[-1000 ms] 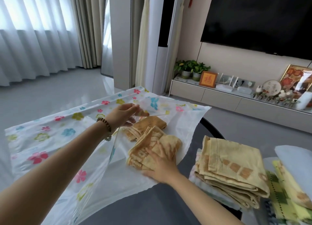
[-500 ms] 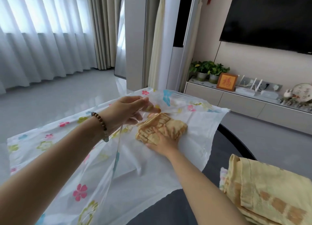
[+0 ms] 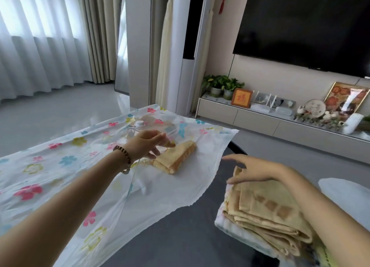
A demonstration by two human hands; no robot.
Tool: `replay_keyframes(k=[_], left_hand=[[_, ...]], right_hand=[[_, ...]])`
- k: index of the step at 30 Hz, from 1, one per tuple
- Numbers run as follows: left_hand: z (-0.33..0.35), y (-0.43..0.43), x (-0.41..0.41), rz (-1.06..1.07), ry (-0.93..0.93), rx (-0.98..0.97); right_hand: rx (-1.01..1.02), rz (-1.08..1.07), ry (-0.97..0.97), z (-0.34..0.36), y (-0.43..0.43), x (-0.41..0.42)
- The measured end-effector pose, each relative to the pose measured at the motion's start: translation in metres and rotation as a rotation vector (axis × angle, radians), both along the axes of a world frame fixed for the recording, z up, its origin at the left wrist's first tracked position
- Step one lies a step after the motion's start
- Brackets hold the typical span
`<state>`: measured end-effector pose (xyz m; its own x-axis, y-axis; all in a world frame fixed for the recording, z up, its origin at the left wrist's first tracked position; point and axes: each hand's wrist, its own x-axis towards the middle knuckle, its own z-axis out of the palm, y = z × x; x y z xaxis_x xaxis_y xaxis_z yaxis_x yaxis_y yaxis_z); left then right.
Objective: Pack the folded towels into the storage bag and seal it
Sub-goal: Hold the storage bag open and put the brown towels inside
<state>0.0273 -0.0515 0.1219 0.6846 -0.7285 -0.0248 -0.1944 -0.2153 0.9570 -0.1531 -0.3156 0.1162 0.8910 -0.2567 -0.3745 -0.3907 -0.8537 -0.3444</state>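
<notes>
Framed 福 plaque beyond storage bag

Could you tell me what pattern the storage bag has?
The storage bag is white with pink, blue and yellow flowers; head view.

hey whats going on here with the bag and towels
A person is packing towels into a flowered storage bag on a dark table. The left hand holds the bag's clear top layer up; one folded towel lies at its mouth. The right hand hovers open over the towel stack. The bag is unsealed.
</notes>
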Motion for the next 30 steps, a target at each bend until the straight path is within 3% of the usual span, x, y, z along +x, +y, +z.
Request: replay_keyframes(k=[4,9,15,21,26,30], left_hand=[[-0.009,-0.002,-0.005,-0.023,-0.033,0.0],[-0.017,-0.007,-0.008,0.009,-0.056,-0.014],[-0.021,-0.011,-0.01,0.053,-0.056,0.011],[-0.022,-0.008,-0.007,0.03,-0.031,0.023],[-0.019,-0.006,-0.006,0.035,-0.014,0.018],[-0.01,-0.005,-0.003,0.079,-0.003,-0.031]], right_hand=[[-0.142,-0.122,0.292,-0.006,-0.035,-0.056],[-0.173,-0.205,0.118,-0.019,-0.042,-0.066],[-0.062,-0.192,0.189,0.0,-0.05,-0.057],[-0.173,-0.233,0.296,0.003,-0.057,-0.059],[0.214,-0.355,0.143,0.026,-0.059,-0.071],[0.795,-0.427,-0.31,0.044,-0.042,-0.064]])
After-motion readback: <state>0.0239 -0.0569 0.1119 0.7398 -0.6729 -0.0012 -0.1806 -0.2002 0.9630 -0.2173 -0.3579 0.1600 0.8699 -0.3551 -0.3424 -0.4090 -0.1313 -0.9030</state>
